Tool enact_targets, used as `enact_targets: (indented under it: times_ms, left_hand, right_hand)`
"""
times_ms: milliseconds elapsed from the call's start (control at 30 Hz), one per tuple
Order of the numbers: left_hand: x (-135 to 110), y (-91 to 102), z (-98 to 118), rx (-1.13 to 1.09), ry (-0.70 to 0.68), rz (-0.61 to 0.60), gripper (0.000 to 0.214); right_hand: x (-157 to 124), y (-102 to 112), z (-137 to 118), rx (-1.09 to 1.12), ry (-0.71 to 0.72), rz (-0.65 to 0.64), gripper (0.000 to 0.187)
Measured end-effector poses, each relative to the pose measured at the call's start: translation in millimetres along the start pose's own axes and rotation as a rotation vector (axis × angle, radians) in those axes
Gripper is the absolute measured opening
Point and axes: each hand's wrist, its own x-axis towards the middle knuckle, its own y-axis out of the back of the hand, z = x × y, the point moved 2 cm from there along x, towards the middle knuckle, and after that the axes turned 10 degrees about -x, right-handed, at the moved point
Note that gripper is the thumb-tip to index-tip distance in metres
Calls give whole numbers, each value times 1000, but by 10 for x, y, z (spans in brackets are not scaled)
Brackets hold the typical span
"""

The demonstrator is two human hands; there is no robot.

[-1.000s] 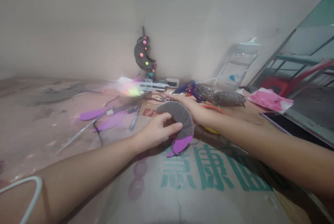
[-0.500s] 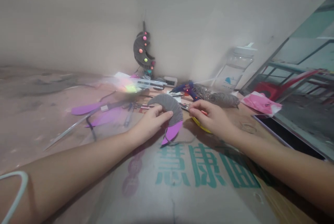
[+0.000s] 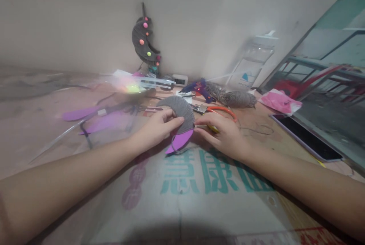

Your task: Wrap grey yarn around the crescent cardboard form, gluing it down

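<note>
A purple crescent, mostly wrapped in grey yarn, is held upright-tilted above the cardboard, its lower purple tip bare. My left hand grips its left side, thumb across the front. At its right edge, near the end of the wrapping, the thumb and fingertips of my right hand come together on the crescent. Whether they also hold a strand is too small to tell. A loose grey yarn tail curls around the bare tip. Orange-handled scissors lie just behind my right hand.
Cardboard with green characters covers the front. Behind are a blue glue gun, grey yarn skein and water bottle. A decorated crescent hangs on the wall. Purple pieces lie left, a phone right.
My right hand has moved left from the scissors to the crescent's edge, leaving the orange handle in plain view. My left hand keeps its hold. The whole view has shifted slightly.
</note>
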Motion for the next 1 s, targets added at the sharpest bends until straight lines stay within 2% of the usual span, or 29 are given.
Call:
enact_targets:
  times_ms: [500, 667, 1000]
  left_hand:
    - [1, 4, -43, 20, 36, -57, 29]
    - [-5, 2, -35, 36, 45, -52, 28]
    - [10, -8, -35, 3, 6, -35, 29]
  right_hand:
    - [1, -30, 12, 21, -34, -83, 14]
    - [-10, -46, 16, 8, 1, -66, 15]
    - [-5, -9, -21, 47, -19, -66, 16]
